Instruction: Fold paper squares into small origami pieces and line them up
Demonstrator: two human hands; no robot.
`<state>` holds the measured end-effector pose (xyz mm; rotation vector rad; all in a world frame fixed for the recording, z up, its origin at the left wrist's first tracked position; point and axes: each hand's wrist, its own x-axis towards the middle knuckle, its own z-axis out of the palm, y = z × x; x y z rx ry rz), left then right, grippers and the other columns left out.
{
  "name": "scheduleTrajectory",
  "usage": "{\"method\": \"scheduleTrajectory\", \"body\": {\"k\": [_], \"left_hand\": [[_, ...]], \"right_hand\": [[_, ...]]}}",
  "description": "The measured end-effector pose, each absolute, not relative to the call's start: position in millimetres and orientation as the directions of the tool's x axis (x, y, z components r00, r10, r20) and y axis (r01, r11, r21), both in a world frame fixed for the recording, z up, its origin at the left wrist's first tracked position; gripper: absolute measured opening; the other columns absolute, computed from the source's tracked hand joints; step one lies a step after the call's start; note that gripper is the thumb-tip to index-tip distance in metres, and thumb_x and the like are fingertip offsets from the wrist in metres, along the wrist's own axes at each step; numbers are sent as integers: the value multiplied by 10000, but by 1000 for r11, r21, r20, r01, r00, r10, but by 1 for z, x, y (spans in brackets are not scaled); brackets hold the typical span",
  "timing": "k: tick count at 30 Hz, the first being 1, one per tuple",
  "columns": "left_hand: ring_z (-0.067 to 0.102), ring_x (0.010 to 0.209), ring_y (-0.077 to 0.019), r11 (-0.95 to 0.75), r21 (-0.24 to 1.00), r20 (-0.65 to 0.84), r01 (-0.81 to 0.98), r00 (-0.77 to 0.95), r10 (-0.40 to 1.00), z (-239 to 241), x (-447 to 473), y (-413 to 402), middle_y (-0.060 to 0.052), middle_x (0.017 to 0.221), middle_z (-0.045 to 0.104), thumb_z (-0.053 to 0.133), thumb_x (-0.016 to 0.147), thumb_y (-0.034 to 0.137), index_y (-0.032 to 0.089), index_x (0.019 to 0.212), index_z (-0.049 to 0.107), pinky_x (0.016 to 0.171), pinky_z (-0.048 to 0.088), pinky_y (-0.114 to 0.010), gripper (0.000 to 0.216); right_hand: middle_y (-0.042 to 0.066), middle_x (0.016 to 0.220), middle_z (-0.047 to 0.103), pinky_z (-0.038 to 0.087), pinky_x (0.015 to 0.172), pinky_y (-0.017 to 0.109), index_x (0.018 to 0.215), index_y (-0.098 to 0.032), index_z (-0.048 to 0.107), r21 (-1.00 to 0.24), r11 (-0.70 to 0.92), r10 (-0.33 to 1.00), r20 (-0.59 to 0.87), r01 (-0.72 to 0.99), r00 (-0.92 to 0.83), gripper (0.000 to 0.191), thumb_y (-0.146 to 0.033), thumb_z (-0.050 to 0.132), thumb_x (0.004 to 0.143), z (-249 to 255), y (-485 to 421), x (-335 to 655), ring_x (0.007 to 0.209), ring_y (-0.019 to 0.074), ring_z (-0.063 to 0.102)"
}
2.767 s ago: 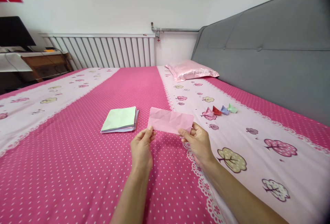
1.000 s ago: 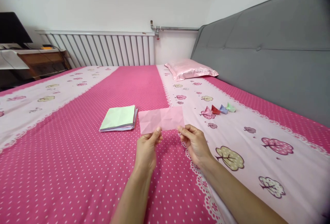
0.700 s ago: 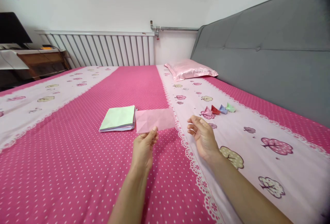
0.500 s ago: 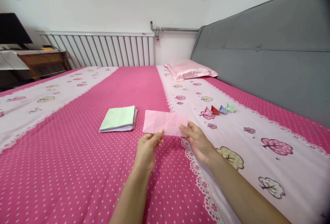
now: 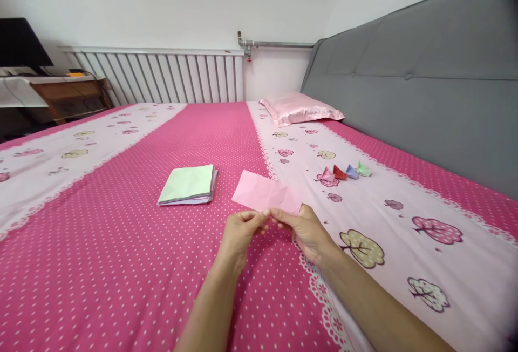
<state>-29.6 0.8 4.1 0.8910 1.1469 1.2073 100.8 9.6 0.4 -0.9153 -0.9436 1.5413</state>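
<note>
A creased pink sheet of paper, oblong in shape, is held above the bed and slants down to the right. My left hand pinches its near edge between thumb and fingers. Close beside it, my right hand is closed on the same edge toward the right corner, the two thumbs almost meeting. To the left lies a stack of square paper with a light green sheet on top. Several small folded paper pieces stand in a row at the right, among them a red one and a green one.
A pink polka-dot bedspread with pale tree-print bands covers the bed. Toward the back is a shiny pink pillow. A grey headboard rises on the right, and a white radiator runs along the far wall.
The pink paper has turned from nearly level to slanting down rightward. My right hand has shifted left along its near edge, closer to my left hand.
</note>
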Motion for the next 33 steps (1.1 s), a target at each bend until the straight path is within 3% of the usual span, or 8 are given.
{"method": "scheduleTrajectory", "body": {"k": [14,22,24,26,30,33], "left_hand": [[486,483,-57,-17,909,-118,-416,-296,948,4,-41,9,6,506,580,753,497,236,108,561,649,527,370,-178,177],[528,556,-55,-170,862,-115,-477,-512,851,6,-55,14,2,650,615,727,538,253,128,711,662,559,410,-171,223],[541,592,-72,-223,920,-32,-322,-629,776,6,-54,12,-2,688,620,695,586,299,141,774,661,600,431,-197,247],[556,640,-99,-226,972,129,-71,-643,755,5,-51,10,-16,730,630,641,649,339,154,847,655,638,446,-226,271],[570,902,-178,-223,876,366,428,-290,884,-2,-38,7,-87,992,626,488,773,306,159,976,621,794,454,-305,283],[399,1196,-220,-230,659,348,716,-19,937,-11,-28,6,-134,1280,464,362,826,240,110,1173,509,990,324,-368,398]], "right_hand": [[40,630,650,423,537,227,862,-106,665,-948,-135,988,-108,-288,-108,376,-290,758,547,-3,12,104,528,100,552],[29,671,647,425,509,201,874,-112,637,-941,-160,984,-129,-298,-120,347,-248,740,572,-2,15,108,544,94,560],[25,639,639,411,477,192,855,-105,628,-950,-202,971,-162,-239,-177,328,-223,736,569,-4,18,112,519,89,552],[15,583,623,400,457,196,857,-102,610,-964,-239,951,-208,-116,-230,328,-208,727,570,-11,23,115,487,91,542],[27,674,647,443,524,266,1050,-132,513,-959,-138,983,-164,248,-87,517,-252,700,583,-28,32,121,525,139,575],[107,918,643,450,677,340,1159,-138,451,-791,-37,998,-58,611,-13,657,-311,701,576,-27,30,124,739,221,613]]}}
